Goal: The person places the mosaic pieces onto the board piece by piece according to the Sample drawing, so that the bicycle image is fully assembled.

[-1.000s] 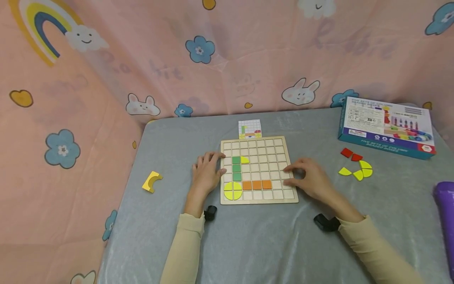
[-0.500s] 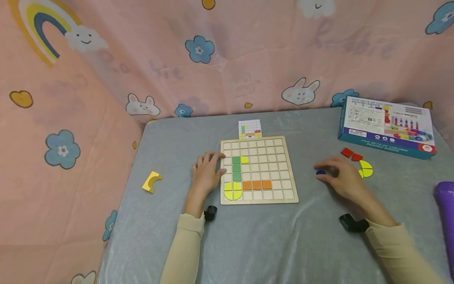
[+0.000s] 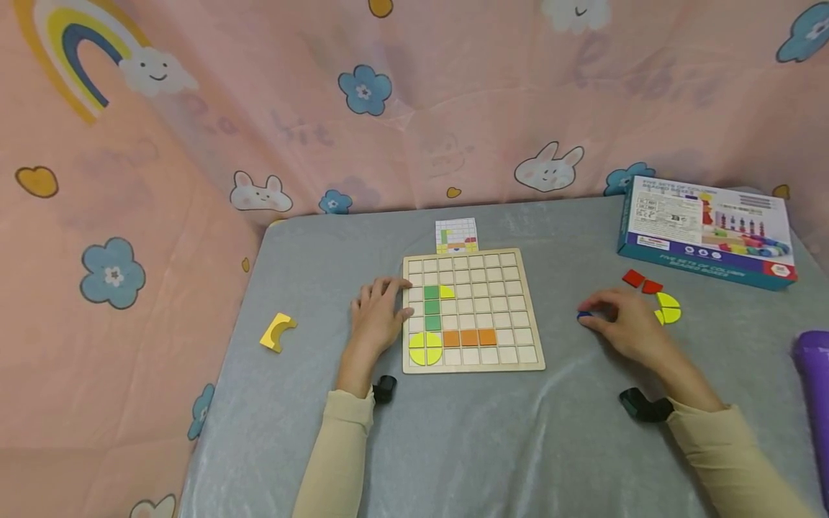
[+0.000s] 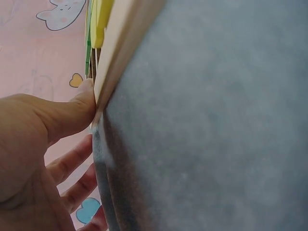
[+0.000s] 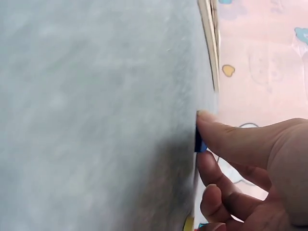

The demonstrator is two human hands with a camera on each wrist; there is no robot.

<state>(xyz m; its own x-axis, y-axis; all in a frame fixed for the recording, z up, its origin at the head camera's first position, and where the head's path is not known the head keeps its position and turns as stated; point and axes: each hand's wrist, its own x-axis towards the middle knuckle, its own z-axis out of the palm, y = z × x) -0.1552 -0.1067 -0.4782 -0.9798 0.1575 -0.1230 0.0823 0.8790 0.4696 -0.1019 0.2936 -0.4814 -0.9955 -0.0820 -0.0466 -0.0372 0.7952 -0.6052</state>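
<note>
My left hand [image 3: 378, 316] rests at the left edge of a wooden grid board [image 3: 473, 361], its thumb and fingertips touching the frame. In the left wrist view the thumb [image 4: 72, 113] lies against the board's side, with the other fingers spread below. On the board sit green squares [image 3: 432, 306], a yellow quarter circle [image 3: 446, 291], a full yellow circle of quarter pieces [image 3: 425, 348] and a row of orange squares [image 3: 469, 337]. To the right of the board, my right hand [image 3: 624, 324] pinches a small blue piece [image 5: 200, 142] at the cloth; the fingers mostly cover its shape.
A pattern card [image 3: 456, 234] lies behind the board. Red pieces [image 3: 633, 278] and yellow quarter circles [image 3: 671, 315] lie beyond the right hand, near a cardboard box [image 3: 706, 230]. A yellow arch block [image 3: 278, 332] is far left; a purple object [image 3: 813, 403] stands at the right edge.
My right hand has moved right, from the board's right edge to the blue piece, and its fingertips have closed on it. My left hand stays at the board's left edge.
</note>
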